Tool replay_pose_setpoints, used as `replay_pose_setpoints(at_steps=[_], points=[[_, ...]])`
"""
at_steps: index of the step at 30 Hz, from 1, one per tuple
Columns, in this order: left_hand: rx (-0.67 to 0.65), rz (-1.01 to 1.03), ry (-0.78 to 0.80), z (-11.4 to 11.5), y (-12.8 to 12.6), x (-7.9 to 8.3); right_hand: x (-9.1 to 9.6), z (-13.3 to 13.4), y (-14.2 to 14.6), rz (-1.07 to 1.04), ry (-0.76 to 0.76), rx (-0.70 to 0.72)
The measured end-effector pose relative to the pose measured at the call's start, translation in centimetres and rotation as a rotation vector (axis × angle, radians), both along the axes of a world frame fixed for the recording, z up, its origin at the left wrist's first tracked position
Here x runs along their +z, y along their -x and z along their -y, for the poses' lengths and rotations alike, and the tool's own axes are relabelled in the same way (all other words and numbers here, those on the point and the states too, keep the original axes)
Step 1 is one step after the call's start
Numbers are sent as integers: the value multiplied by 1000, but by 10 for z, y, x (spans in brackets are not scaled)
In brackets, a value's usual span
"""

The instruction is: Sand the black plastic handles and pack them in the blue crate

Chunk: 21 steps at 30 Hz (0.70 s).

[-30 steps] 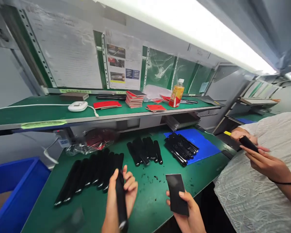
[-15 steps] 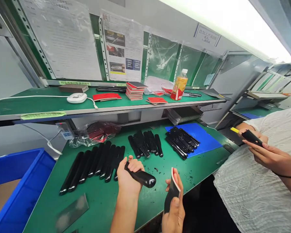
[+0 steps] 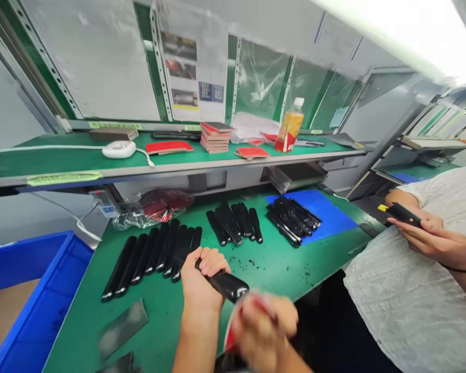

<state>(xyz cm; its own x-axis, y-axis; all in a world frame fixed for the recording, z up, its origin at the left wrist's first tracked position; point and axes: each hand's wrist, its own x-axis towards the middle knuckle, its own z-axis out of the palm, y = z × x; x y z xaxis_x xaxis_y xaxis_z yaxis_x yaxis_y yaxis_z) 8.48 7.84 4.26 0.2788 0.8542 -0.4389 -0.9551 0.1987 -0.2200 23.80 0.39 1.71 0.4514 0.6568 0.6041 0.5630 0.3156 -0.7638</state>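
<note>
My left hand (image 3: 204,280) is wrapped round a glossy black handle-shaped plastic part (image 3: 229,285), whose rounded end points right. At that end is my right hand (image 3: 264,326), smeared by motion. It grips a bent sanding pad (image 3: 231,331) with a red face and pale edge; the fingers cover most of it. Pad and part's end overlap in view; blur hides the exact contact. Left of my hands lies a row of similar black parts (image 3: 155,254) on the green table (image 3: 171,316).
More black parts (image 3: 235,223) lie behind, others on a blue sheet (image 3: 334,217). A blue bin (image 3: 34,295) stands left. The shelf (image 3: 178,163) carries stacked red pads (image 3: 215,139) and a drink bottle (image 3: 290,127). At right, a co-worker's hands (image 3: 442,243) hold a black part.
My right hand has moved left and up, bringing the sanding pad to the end of the black part. My left hand keeps its hold. The view has shifted slightly.
</note>
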Motion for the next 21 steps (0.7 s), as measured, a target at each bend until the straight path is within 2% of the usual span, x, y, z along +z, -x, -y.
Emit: replay_pose_setpoints(at_steps=[4,7,8,10,12,14,18,21], points=[[32,-66,-57,1,7,5,-3,9,2,-82,46,39],[59,-112,-69,0,10,5,-4,11,7,-409,-2,160],[66,-119,-76,0,11,4,-5,10,9,-565,38,247],[82,-130,-90,-1,12,4,-8,9,11,-840,225,422],[102,-138,-91,0,12,3,-11,10,13,-985,385,522],[115,-144,-83,0,12,4,-11,16,15,-1041,381,579],[131,-153,-72,2,10,5,0,30,25,-1089,250,772],[110,-165,-62,3,6,5,1,28,34,-1014,233,807]])
